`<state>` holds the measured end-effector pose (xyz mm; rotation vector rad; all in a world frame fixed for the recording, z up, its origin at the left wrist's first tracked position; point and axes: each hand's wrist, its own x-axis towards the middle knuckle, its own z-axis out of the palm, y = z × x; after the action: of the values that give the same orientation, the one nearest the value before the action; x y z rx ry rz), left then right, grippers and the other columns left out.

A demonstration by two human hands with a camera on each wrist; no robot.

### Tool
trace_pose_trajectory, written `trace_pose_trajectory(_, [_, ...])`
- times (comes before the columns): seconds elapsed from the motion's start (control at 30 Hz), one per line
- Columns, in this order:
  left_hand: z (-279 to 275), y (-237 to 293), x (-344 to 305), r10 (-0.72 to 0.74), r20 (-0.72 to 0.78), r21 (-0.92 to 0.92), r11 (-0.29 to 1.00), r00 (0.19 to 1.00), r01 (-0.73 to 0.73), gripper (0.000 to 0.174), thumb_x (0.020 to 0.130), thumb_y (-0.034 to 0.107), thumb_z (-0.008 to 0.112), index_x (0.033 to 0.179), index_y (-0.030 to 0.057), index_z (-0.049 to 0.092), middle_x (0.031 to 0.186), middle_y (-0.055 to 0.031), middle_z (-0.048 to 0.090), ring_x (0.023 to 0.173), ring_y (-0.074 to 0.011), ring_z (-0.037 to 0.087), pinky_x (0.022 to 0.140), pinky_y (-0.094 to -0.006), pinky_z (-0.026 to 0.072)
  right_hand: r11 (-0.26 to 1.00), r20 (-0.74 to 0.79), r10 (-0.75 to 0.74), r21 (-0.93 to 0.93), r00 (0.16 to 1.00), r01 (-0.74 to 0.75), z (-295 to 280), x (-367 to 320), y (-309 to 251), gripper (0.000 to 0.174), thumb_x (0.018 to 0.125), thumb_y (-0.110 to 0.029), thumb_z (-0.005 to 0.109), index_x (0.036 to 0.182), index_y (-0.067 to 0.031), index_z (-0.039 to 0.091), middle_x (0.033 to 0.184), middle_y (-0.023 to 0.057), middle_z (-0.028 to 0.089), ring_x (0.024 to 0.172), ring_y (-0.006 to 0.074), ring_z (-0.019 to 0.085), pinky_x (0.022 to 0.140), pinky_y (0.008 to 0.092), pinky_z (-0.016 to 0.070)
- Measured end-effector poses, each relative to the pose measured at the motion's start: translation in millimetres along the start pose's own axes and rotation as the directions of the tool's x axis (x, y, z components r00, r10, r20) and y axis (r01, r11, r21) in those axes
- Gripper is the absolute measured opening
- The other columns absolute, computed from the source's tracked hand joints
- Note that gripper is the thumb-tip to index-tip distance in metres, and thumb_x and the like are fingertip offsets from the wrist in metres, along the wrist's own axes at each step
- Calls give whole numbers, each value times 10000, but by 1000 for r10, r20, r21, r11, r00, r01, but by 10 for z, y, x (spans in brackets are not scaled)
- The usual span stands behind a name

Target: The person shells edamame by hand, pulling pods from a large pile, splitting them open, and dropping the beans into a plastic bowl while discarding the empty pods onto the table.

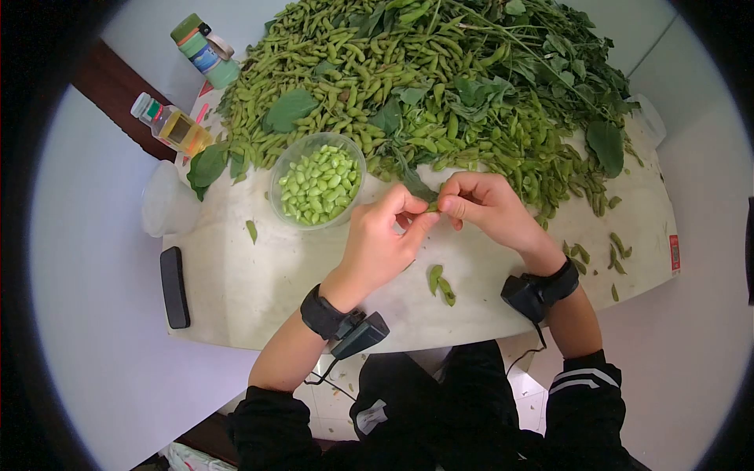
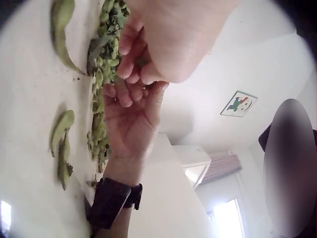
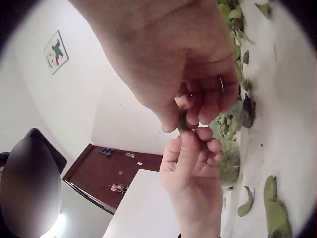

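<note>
Both hands meet over the middle of the white table [image 1: 259, 298], on the near side of the heap. The left hand [image 1: 377, 247] and the right hand [image 1: 491, 208] each pinch 1 end of a single green pod [image 1: 432, 206] between thumb and fingertips. Their fingers are curled tight on it, and the pod is held just above the tabletop. Just left of the hands stands a clear bowl [image 1: 274, 196] holding shelled beans [image 1: 318, 184]. 2 emptied shells [image 1: 435, 276] lie near the wrists, with a few more scraps to the right. The far heap [image 1: 424, 78] of pods and leafy stalks is large. I judge the shelling is at an early stage, with 1 bowl part-filled and most pods unopened.
</note>
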<state>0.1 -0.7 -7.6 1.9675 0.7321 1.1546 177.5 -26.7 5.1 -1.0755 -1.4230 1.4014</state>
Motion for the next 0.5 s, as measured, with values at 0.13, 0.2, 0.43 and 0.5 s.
trace_pose_trajectory(0.13, [12, -41, -5, 17, -20, -12, 1000, 1000, -18, 146, 717, 48, 656, 740, -4, 522, 671, -97, 610, 564, -170, 598, 516, -245, 467, 997, 40, -4, 82, 999, 1, -8, 6, -4, 143, 814, -146, 593, 769, -15, 554, 703, -3, 546, 611, 55, 487, 569, 199, 398])
trace_pose_trajectory(0.2, [9, -39, -6, 22, -18, -36, 999, 1000, -23, 147, 715, 44, 658, 741, -10, 523, 674, -102, 612, 561, -166, 598, 514, -245, 469, 993, 43, 17, 116, 999, -21, -1, -2, -18, 133, 808, -129, 597, 772, -8, 553, 709, 7, 551, 617, 65, 494, 584, 201, 401])
trace_pose_trajectory(0.43, [-15, -36, -14, -58, -10, -80, 995, 998, 57, 145, 712, 35, 658, 737, -21, 527, 664, -99, 609, 546, -133, 589, 503, -236, 462, 989, 19, 34, 144, 999, -36, 21, -6, -16, 137, 798, -123, 609, 790, 3, 556, 722, 28, 566, 621, 76, 504, 589, 208, 404])
trace_pose_trajectory(0.5, [-20, -33, -11, -51, -11, -75, 996, 999, 50, 148, 709, 39, 661, 737, -23, 530, 655, -96, 606, 544, -122, 585, 501, -233, 460, 991, 0, 10, 131, 1000, -10, 27, -4, -8, 141, 797, -124, 612, 804, 7, 557, 728, 35, 573, 624, 79, 509, 588, 210, 406])
